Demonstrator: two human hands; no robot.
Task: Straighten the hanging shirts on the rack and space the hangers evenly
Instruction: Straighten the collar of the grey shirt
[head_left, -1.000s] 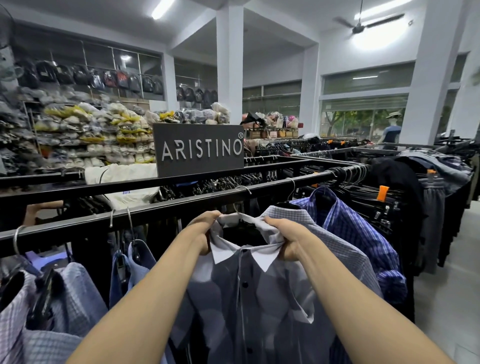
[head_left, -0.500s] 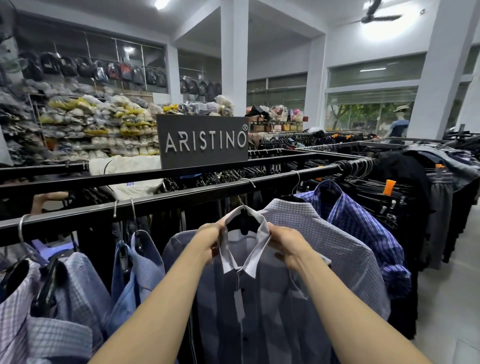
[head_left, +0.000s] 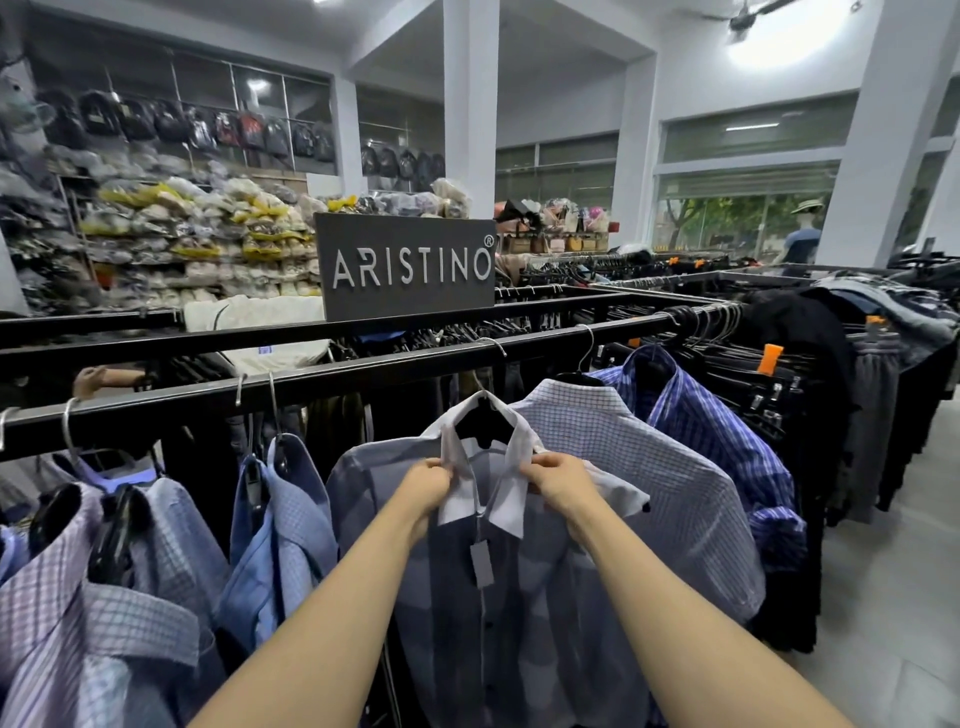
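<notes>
A dark blue-grey shirt with a white collar (head_left: 483, 613) hangs on a black hanger from the black rack bar (head_left: 363, 371), facing me. My left hand (head_left: 428, 480) pinches the left collar flap and my right hand (head_left: 558, 480) pinches the right flap, both near the collar tips. A grey tag hangs below the collar. Close behind it on the right hang a white checked shirt (head_left: 649, 467) and a blue striped shirt (head_left: 717, 431). To the left hang a light blue shirt (head_left: 280, 519) and lilac checked shirts (head_left: 104, 597).
An ARISTINO sign (head_left: 410, 265) stands on the far rail. Dark clothes on hangers (head_left: 779, 374) crowd the rack's right end. Shelves of packed garments (head_left: 182, 234) fill the back left. Grey floor (head_left: 893, 597) lies to the right.
Both hands slid from the top of the collar down the flaps to their tips. The collar now lies flat and folded down, and the shirt hangs squarer.
</notes>
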